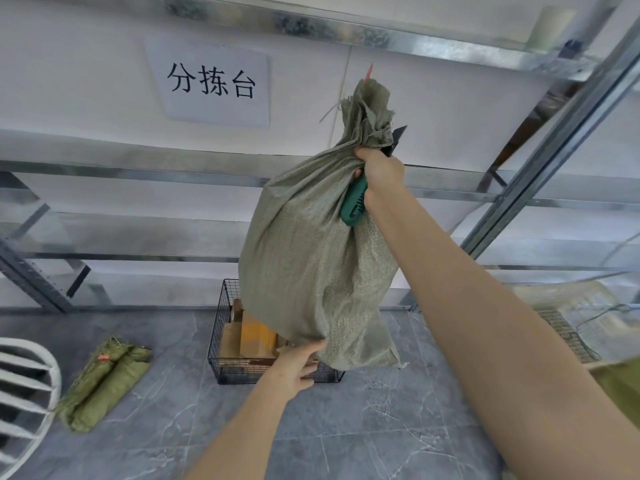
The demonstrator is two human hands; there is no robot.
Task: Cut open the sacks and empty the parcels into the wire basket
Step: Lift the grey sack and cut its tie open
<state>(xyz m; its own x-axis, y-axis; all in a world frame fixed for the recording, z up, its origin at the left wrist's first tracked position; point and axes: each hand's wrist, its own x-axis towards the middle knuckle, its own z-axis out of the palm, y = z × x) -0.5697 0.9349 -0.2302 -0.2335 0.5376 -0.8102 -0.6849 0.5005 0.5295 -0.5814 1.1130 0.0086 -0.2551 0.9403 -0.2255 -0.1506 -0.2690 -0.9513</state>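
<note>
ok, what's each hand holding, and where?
Right hand grips the sack by its bunched neck, with a green-handled knife in the same fist. Left hand only touches the sack's lower edge.

Over the wire basket (216,327), little room: filled by the hanging woven sack (311,244), with cardboard parcels (254,336) piled inside below it. Open only along the basket's left edge. Bare tiled floor (381,427) in front and to both sides, as far as the folded sacks (104,382) lying well to the left. Behind, hemmed in by the metal shelving (138,173).
</note>
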